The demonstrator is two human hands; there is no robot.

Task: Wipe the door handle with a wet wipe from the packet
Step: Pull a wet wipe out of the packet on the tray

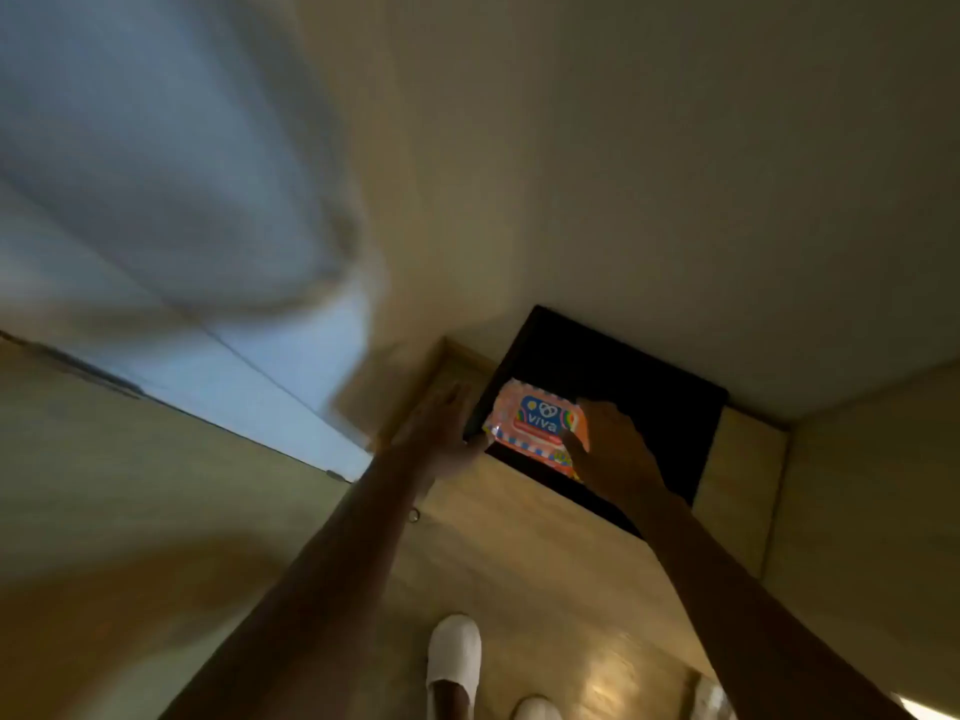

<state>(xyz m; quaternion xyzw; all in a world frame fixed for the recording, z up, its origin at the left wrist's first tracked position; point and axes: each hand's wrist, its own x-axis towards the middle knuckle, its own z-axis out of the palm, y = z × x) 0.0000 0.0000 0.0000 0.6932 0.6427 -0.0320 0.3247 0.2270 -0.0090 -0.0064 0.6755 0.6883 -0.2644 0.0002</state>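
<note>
Two bare hands reached down toward a pink packet (537, 426) of wet wipes. The packet lay on a black mat (649, 402), and that mat sat on a pale wooden top (524, 532) next to the wall.

The right hand (615, 449) was on the right side of the packet, with its fingers (597, 413) bent over the top edge. It looked like it was holding the packet, but its palm hid the grip, so I could not tell how tight it was. The left hand (441, 423) was just beside the left edge of the packet. Its fingers were flat and spread out, with nothing in them. It was blurry, so I could not tell if it touched the packet.

No wipe was out of the packet. No door handle could be seen for sure.

I think the job was only at its first step: getting the packet. Next, one hand would need to keep the packet steady. The other hand would need to find the flap on top, lift it, and pinch out one wipe. Soft packets can slide on a smooth mat, so a firm hold would help.

Below the packet, two white slippers (453, 662) stood on the floor.
</note>
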